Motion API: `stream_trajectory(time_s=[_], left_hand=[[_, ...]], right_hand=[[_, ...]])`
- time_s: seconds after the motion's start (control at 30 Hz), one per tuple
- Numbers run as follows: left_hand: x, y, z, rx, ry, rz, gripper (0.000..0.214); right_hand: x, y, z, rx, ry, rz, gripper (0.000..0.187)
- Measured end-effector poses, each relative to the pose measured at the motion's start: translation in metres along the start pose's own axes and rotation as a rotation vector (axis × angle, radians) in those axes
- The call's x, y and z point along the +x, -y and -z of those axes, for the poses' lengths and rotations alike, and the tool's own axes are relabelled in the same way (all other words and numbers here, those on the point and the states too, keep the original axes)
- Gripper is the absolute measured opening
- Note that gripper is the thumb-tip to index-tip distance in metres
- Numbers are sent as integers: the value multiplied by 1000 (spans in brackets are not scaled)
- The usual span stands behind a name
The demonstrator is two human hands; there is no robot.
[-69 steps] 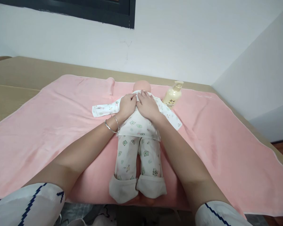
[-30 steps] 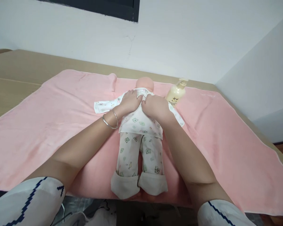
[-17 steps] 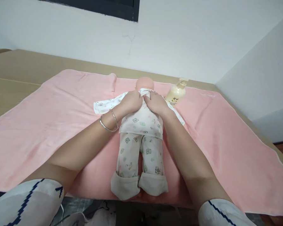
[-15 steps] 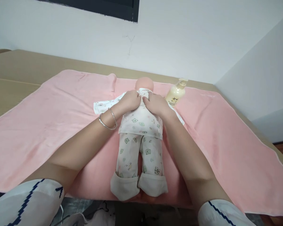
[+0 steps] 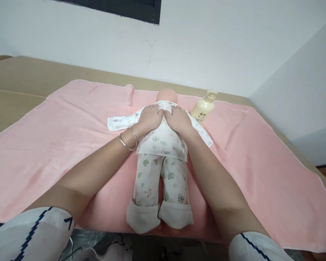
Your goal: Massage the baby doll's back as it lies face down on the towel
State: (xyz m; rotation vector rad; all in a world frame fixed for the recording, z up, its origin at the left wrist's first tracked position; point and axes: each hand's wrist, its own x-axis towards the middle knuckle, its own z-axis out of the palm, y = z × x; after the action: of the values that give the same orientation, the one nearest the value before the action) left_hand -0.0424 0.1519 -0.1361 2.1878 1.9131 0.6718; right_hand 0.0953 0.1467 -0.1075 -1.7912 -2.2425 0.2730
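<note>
A baby doll (image 5: 166, 95) lies with its legs toward me, dressed in a white printed top (image 5: 163, 143) and matching trousers (image 5: 147, 177) with wide turned-up cuffs. Its bald head shows beyond the collar, and no facial features are visible. My left hand (image 5: 151, 118) rests flat on the left side of the doll's upper body, a silver bangle (image 5: 128, 139) at the wrist. My right hand (image 5: 178, 120) lies flat on the right side. The thumbs almost meet at the middle. Both sleeves of the top are spread outward.
A pink blanket (image 5: 260, 174) covers much of the tan table (image 5: 32, 76). Close to the doll's right-hand sleeve, a pale yellow pump bottle (image 5: 203, 107) stands on the blanket. Behind the table rises a white wall (image 5: 195, 50) with a dark frame (image 5: 141, 9) at the top.
Both hands have shifted slightly outward and flattened, with the fingers spread over the top instead of curled in near the collar. The doll and bottle stay in place.
</note>
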Motion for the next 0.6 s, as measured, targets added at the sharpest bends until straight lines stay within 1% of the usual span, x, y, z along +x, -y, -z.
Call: stream_trajectory(time_s=[0.17, 0.3, 0.37, 0.47, 0.53, 0.6], left_hand=[[1, 6, 2, -28, 23, -24, 50], [-1, 7, 8, -19, 62, -34, 53], [-5, -1, 13, 33, 80, -23, 55], [-14, -19, 21, 149, 85, 18, 52], [-18, -29, 26, 156, 120, 51, 47], [-18, -31, 29, 105, 161, 72, 43]], right_hand=[[2, -3, -3, -22, -20, 20, 62], [1, -9, 4, -19, 49, 61, 64], [2, -13, 6, 5, 70, 66, 66], [7, -18, 4, 18, 72, 83, 68], [8, -19, 3, 7, 83, 97, 69], [8, -17, 4, -3, 89, 101, 69]])
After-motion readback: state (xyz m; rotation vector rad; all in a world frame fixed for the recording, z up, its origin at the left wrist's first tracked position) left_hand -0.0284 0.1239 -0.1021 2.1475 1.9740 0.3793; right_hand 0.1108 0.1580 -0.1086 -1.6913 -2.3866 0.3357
